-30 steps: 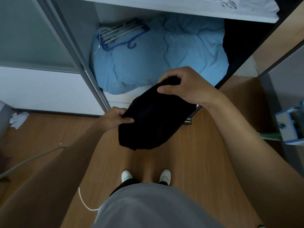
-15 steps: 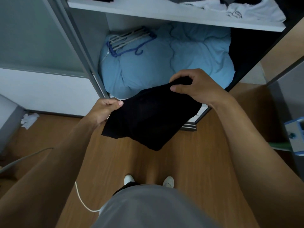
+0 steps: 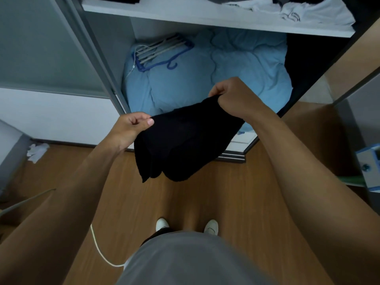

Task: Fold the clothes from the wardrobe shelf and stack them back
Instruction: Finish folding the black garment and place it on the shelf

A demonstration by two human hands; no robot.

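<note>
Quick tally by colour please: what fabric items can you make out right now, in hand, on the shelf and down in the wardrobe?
Black: 1, the black garment gripped by left hand and right hand.
White: 1 pile, the white clothes on the wardrobe shelf; separate pieces cannot be told apart.
Light blue: 1, the blue duvet below.
Total: 3.

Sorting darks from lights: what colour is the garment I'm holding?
Plain black, seen in the head view.
</note>
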